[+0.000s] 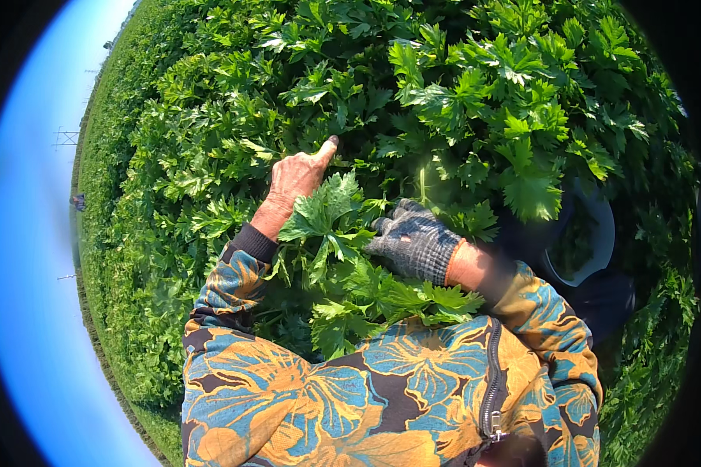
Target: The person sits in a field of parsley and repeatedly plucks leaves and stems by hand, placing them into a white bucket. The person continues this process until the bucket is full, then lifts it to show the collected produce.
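Dense green leafy plants that look like celery [473, 93] fill the ground before me. My bare left hand [298, 174] reaches into the leaves, one finger stretched towards a dark gap; its other fingers are partly hidden. My right hand [412, 239] wears a grey knitted glove with an orange cuff edge. Its fingers curl in among the stems, and I cannot tell whether they grip any. Between and below my hands, a leafy cluster [327, 216] overlaps my left wrist area. More leaves [380, 298] lie against the front of my patterned jacket [339, 403].
A pale, round-rimmed container [603, 233] stands in shade at my right, with greenery visible inside its rim. Crop rows [122, 233] run to the horizon at the left, where a distant person [79, 202] and a pylon [65, 138] show.
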A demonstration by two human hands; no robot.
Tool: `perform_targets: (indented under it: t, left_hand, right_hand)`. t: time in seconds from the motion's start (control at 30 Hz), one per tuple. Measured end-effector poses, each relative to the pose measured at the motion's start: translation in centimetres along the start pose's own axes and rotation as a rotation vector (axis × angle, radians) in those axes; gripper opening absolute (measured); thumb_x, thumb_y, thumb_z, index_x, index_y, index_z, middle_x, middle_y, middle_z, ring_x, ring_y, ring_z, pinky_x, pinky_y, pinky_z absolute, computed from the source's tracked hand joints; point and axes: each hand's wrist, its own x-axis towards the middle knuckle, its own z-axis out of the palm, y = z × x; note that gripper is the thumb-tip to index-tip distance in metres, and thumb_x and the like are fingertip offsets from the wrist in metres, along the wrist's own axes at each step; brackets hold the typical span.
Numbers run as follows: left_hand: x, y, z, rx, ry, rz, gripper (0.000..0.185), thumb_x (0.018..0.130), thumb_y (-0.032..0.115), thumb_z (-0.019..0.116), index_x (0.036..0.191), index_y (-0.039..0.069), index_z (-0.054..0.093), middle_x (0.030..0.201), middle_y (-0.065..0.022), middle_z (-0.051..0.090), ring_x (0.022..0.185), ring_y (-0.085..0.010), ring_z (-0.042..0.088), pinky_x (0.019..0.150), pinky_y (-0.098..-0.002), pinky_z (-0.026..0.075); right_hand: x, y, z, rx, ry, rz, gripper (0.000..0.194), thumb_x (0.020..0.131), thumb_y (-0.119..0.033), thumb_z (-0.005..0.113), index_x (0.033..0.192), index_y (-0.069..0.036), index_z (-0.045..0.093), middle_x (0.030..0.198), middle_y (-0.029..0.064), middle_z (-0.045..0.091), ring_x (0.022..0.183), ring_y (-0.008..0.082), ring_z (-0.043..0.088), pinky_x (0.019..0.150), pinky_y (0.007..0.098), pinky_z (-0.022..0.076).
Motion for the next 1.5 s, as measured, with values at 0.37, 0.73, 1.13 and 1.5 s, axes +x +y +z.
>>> perform_targets:
  t: [0.37,0.73,1.13,1.5]
  left_hand:
    - [1.1,0.5,0.6,-0.123,0.074,0.132,0.011,0.079,0.015,0.059,0.089,0.017,0.057,0.067,-0.009,0.061,0.064,-0.0291,0.064,0.05,-0.041,0.05]
    - [1.9,0.5,3.5,0.079,0.139,-0.062,0.006,0.085,0.017,0.053,0.087,0.015,0.057,0.059,-0.0133,0.059,0.057,-0.033,0.064,0.044,-0.042,0.048]
    - [1.7,1.5,-1.0,-1.072,0.074,0.14,0.022,0.08,-0.005,0.062,0.099,0.001,0.067,0.087,-0.0005,0.067,0.08,-0.0073,0.06,0.074,-0.0217,0.047]
    - [7.3,29.2,-18.8,-0.959,-0.028,0.981,0.029,0.077,0.004,0.066,0.106,0.002,0.064,0.083,-0.0102,0.067,0.08,-0.0225,0.068,0.068,-0.0318,0.053]
  right_hand:
    - [-0.8,0.6,0.7,0.023,0.081,-0.011,0.023,0.08,-0.019,0.056,0.1,-0.015,0.066,0.091,0.0131,0.063,0.089,0.0325,0.062,0.085,0.0453,0.0425]
    - [0.0,-0.2,1.2,-0.028,0.031,0.039,0.024,0.082,-0.02,0.055,0.102,-0.016,0.066,0.093,0.0118,0.063,0.091,0.0332,0.06,0.088,0.0455,0.0428]
    - [-0.1,0.1,1.6,0.011,0.126,-0.025,0.016,0.069,-0.018,0.067,0.084,-0.017,0.071,0.084,0.0068,0.068,0.084,0.0288,0.066,0.076,0.0415,0.0467]
    - [-1.0,0.6,3.4,0.024,0.206,0.033,0.016,0.07,-0.017,0.063,0.084,-0.012,0.069,0.081,0.0085,0.068,0.076,0.0301,0.065,0.067,0.0454,0.0507]
